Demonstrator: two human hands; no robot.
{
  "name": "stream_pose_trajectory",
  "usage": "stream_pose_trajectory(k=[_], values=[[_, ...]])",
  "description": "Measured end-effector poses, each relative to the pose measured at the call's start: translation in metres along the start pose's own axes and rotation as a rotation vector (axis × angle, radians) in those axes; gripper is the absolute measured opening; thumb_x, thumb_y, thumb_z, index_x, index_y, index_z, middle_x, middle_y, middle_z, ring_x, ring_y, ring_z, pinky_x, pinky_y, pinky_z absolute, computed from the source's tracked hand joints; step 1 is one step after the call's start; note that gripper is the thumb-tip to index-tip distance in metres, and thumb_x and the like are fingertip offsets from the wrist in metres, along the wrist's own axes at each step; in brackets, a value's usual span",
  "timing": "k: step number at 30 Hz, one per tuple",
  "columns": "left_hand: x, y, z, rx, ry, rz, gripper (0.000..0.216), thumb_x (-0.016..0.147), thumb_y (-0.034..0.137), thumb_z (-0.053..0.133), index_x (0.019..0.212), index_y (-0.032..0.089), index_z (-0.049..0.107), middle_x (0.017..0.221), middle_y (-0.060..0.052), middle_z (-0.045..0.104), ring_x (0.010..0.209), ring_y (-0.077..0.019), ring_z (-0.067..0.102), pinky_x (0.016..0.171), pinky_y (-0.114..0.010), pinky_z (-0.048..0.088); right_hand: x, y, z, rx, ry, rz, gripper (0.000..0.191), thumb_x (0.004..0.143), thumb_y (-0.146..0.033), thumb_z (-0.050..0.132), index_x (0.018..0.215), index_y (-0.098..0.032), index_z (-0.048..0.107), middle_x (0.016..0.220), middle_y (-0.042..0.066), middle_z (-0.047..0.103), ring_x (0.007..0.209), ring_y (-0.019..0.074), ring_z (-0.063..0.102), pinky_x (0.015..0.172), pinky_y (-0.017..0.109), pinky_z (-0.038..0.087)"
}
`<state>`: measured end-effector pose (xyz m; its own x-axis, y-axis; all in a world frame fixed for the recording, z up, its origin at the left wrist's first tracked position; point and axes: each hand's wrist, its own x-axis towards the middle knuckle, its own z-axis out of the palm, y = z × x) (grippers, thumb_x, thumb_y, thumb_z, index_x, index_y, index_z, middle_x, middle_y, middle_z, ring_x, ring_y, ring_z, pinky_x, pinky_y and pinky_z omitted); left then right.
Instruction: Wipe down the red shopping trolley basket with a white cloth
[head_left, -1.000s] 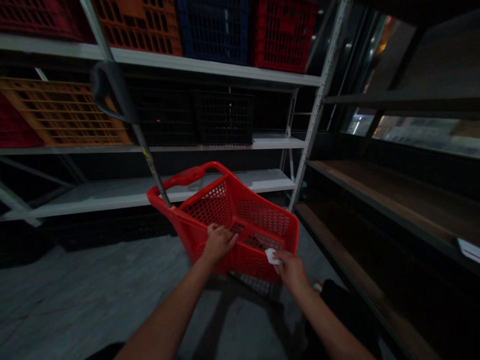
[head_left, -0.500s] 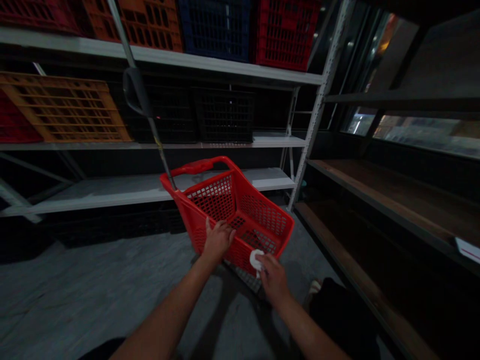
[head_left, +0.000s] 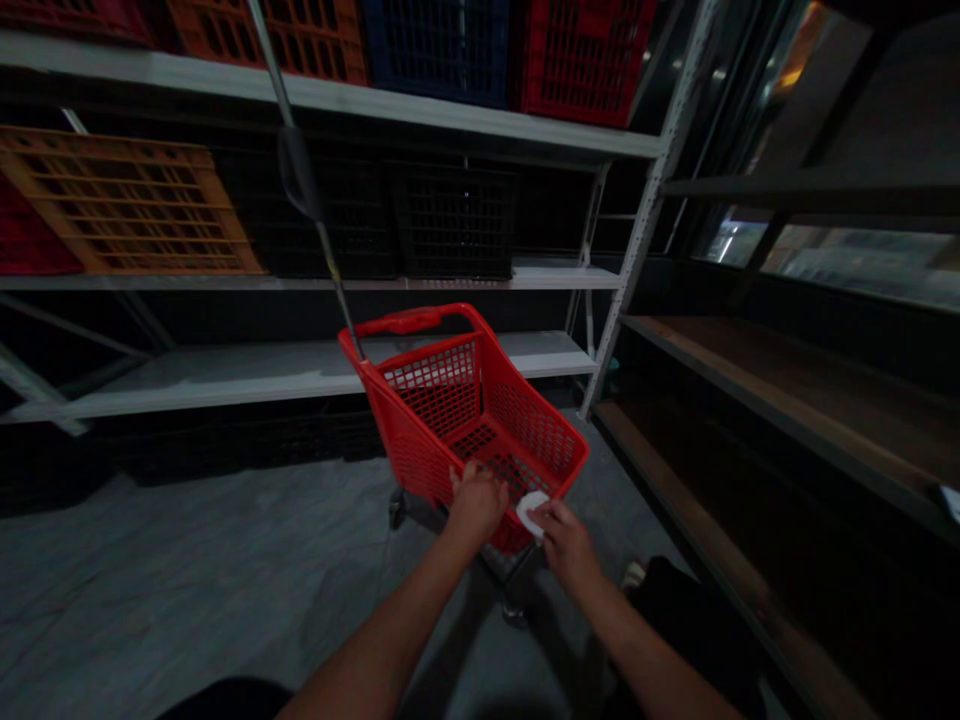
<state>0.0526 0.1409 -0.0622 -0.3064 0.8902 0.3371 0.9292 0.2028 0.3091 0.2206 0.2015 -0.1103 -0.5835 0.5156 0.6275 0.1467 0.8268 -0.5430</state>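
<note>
A red plastic shopping cart (head_left: 420, 440) with a perforated basket stands on the floor in front of me, its handle toward the shelves. My left hand (head_left: 478, 505) is on its near side rim, the fingers bent over the edge. Close by at the cart's front corner, my right hand (head_left: 566, 540) pinches a small white round thing (head_left: 531, 510) that looks like a roll; the dim light blurs its details. This white thing lies against or just beside the rim; I cannot tell whether it touches.
White metal shelving (head_left: 315, 285) behind the cart holds an orange crate (head_left: 142, 205), a blue crate (head_left: 439, 50), a red crate (head_left: 589, 60) and dark crates. A metal pole (head_left: 341, 300) rises from the cart's handle corner. Wooden-edged shelves (head_left: 750, 370) run along the right.
The cart has turned slightly, and its wheels now show more. My left hand has moved right along the rim, closer to my right hand. The white thing has shifted slightly right.
</note>
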Motion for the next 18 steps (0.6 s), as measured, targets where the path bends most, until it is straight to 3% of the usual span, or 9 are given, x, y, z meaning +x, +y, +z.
stream_pose_trajectory(k=[5, 7, 11, 13, 18], values=[[0.003, -0.008, 0.005, -0.024, -0.004, 0.032, 0.029, 0.083, 0.026, 0.04, 0.068, 0.02, 0.063, 0.085, -0.006, 0.064, 0.104, -0.0268, 0.042, 0.095, -0.064, 0.017, 0.013, 0.036, -0.015, -0.087, 0.185, 0.172, 0.039, 0.064, -0.002, 0.043, 0.088, -0.019, 0.068, 0.084, 0.005, 0.058, 0.08, 0.0166, 0.057, 0.074, 0.031, 0.05], [0.004, -0.011, 0.005, -0.021, -0.002, 0.03, 0.029, 0.082, 0.025, 0.04, 0.067, 0.019, 0.063, 0.086, -0.006, 0.064, 0.104, -0.027, 0.042, 0.095, -0.065, 0.016, 0.012, 0.025, -0.007, -0.062, 0.191, 0.186, 0.04, 0.064, -0.002, 0.042, 0.089, -0.019, 0.068, 0.084, 0.005, 0.058, 0.08, 0.0168, 0.057, 0.074, 0.03, 0.05], [0.003, -0.02, 0.005, -0.01, 0.016, 0.059, 0.03, 0.083, 0.026, 0.039, 0.067, 0.019, 0.063, 0.082, -0.006, 0.063, 0.104, -0.0271, 0.042, 0.095, -0.065, 0.016, 0.003, -0.015, 0.021, 0.064, 0.05, 0.071, 0.049, 0.061, 0.001, 0.04, 0.096, -0.02, 0.066, 0.088, 0.005, 0.058, 0.084, 0.0157, 0.056, 0.077, 0.028, 0.049], [0.002, -0.026, 0.004, -0.018, 0.013, 0.09, 0.03, 0.083, 0.027, 0.039, 0.067, 0.019, 0.063, 0.081, -0.005, 0.062, 0.103, -0.0262, 0.042, 0.095, -0.064, 0.017, 0.006, -0.018, 0.023, 0.076, 0.02, 0.044, 0.049, 0.06, 0.001, 0.04, 0.095, -0.02, 0.066, 0.087, 0.005, 0.058, 0.083, 0.0154, 0.056, 0.077, 0.028, 0.049], [0.001, -0.035, 0.0, -0.038, -0.031, 0.127, 0.026, 0.081, 0.028, 0.044, 0.065, 0.021, 0.063, 0.079, -0.003, 0.062, 0.102, -0.0249, 0.042, 0.094, -0.064, 0.015, 0.028, 0.025, -0.004, -0.079, 0.143, 0.189, 0.037, 0.062, -0.002, 0.042, 0.083, -0.016, 0.068, 0.085, 0.007, 0.06, 0.08, 0.0178, 0.059, 0.076, 0.033, 0.05]])
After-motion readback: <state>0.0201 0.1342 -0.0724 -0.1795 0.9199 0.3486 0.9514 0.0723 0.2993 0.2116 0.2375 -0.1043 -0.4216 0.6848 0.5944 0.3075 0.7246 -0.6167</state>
